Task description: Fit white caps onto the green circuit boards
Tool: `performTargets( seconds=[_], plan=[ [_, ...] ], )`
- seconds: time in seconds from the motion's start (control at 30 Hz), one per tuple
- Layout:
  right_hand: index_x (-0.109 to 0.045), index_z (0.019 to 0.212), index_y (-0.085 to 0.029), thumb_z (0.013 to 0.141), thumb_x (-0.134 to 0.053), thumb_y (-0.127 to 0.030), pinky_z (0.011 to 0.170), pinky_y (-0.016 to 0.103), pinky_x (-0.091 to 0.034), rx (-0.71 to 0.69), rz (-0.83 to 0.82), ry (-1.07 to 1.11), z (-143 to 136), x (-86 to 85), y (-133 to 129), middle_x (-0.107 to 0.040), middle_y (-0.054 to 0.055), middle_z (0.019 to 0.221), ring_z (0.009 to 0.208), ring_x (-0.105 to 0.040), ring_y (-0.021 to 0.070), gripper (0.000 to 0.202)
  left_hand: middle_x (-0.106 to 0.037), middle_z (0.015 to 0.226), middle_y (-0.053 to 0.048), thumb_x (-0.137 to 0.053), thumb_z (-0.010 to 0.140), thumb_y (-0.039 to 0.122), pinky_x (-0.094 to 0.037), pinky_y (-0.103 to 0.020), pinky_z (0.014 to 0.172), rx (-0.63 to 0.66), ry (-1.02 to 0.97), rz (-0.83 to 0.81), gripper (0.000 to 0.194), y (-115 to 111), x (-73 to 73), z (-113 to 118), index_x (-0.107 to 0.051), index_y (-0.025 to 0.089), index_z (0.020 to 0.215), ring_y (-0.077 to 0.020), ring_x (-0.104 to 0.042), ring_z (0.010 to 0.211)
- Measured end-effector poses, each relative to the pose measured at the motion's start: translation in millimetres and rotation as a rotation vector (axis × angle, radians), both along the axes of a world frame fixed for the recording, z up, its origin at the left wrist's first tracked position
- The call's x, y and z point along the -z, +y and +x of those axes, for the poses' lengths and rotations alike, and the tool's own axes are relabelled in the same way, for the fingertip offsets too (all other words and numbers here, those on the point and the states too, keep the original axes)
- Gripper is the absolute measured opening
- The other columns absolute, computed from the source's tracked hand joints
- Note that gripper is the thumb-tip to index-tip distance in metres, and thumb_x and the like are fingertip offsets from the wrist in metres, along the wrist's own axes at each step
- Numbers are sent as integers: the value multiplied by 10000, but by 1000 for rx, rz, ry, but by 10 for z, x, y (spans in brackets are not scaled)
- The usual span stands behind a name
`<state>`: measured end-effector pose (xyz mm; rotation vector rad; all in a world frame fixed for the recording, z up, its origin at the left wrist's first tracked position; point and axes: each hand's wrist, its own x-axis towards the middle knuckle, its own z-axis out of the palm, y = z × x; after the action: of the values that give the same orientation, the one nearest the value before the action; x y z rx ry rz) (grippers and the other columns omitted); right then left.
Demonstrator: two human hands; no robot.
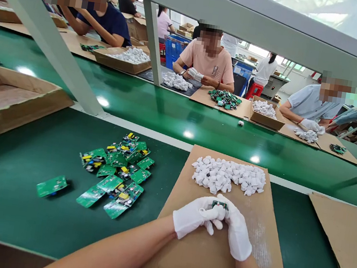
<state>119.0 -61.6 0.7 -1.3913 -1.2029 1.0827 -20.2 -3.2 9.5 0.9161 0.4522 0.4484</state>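
Note:
Both my hands wear white gloves and meet over the cardboard sheet [176,241]. Between the fingers of my left hand [193,214] and my right hand [237,229] is a small green circuit board [220,204]. Only its upper part shows; the gloves cover the rest, so I cannot tell whether a white piece is held with it. Just beyond my fingers lies a heap of small white plastic pieces [215,175]. To the left, on the green bench, is a loose pile of green circuit boards [117,158] with yellow and black components. One board [51,186] lies apart from them.
An open cardboard box [15,127] stands at the left. More flat cardboard [344,239] lies at the right edge. A slanted metal post [52,34] and an overhead beam [217,10] frame the bench. Across the green conveyor [155,108], several people work at similar piles.

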Motion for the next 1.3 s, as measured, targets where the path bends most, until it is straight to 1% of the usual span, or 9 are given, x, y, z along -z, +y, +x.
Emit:
performTargets(
  seconds=[0.23, 0.37, 0.5, 0.6, 0.77, 0.93, 1.0, 1.1, 1.3],
  plan=[
    [-513, 1249, -206, 871, -422, -464, 942, 334, -439, 23, -12, -40, 0, 23, -5, -637, 46, 1139, 1061, -568, 211, 466, -608, 818, -68, -566, 738, 500, -478, -237, 563, 36, -147, -294, 395, 16, 18, -18, -561, 156, 932, -151, -615, 697],
    [-506, 1254, -199, 831, -509, -443, 826, 332, -516, 39, -44, -96, -22, 13, 0, -691, 53, 1004, 941, -625, 220, 488, -611, 805, -71, -598, 736, 441, -482, -234, 579, 32, -109, -195, 343, 8, -8, -19, -578, 148, 913, -153, -612, 724],
    [-571, 1185, -228, 863, -453, -443, 932, 341, -450, -8, 16, -48, -28, -43, 5, -638, 45, 1140, 1067, -569, 220, 405, -614, 830, -75, -664, 703, 339, -481, -212, 564, 35, -5, -121, 306, 17, -28, -14, -581, 143, 923, -146, -617, 719],
    [-547, 1214, -235, 872, -439, -443, 967, 346, -418, -19, 12, -25, -28, -51, 5, -618, 40, 1175, 1119, -534, 216, 414, -619, 848, -84, -651, 711, 367, -484, -210, 559, 53, -22, -138, 336, 36, -27, -16, -574, 146, 954, -152, -624, 726],
    [-459, 1295, -231, 880, -437, -425, 974, 337, -403, 3, 1, -64, -12, -15, -11, -630, 35, 1150, 1131, -519, 212, 459, -616, 822, -74, -679, 691, 322, -491, -199, 571, 33, -21, -49, 335, 32, 9, -19, -568, 149, 955, -147, -621, 738],
    [-182, 1417, -212, 916, -332, -409, 863, 364, -474, 68, 57, -11, 10, -19, -40, -575, 72, 1219, 1003, -585, 207, 559, -594, 912, -84, -625, 731, 364, -483, -204, 569, -92, -10, 55, 344, 99, -55, -22, -551, 162, 999, -134, -611, 731],
    [-158, 1419, -226, 913, -346, -385, 820, 350, -487, 65, 60, -85, -8, 4, -37, -562, 78, 1232, 896, -613, 186, 563, -604, 915, -94, -523, 802, 376, -491, -233, 621, -195, 117, 278, 313, 268, -108, -8, -548, 152, 1020, -145, -611, 771],
    [-224, 1403, -240, 881, -423, -321, 774, 307, -496, -8, 80, -262, -57, 76, -14, -584, 76, 1188, 765, -619, 153, 564, -618, 917, -87, -489, 821, 322, -491, -284, 716, -360, 431, 631, 330, 763, -175, 17, -535, 138, 1091, -172, -602, 837],
    [-359, 1358, -221, 829, -480, -253, 670, 236, -522, -109, 127, -412, -77, 203, 56, -683, 34, 867, 744, -641, 160, 544, -543, 1141, -82, -534, 813, 283, -412, -326, 908, -516, 846, 817, 256, 2017, -196, -128, -593, 123, 1003, -200, -521, 1026]
  ],
)
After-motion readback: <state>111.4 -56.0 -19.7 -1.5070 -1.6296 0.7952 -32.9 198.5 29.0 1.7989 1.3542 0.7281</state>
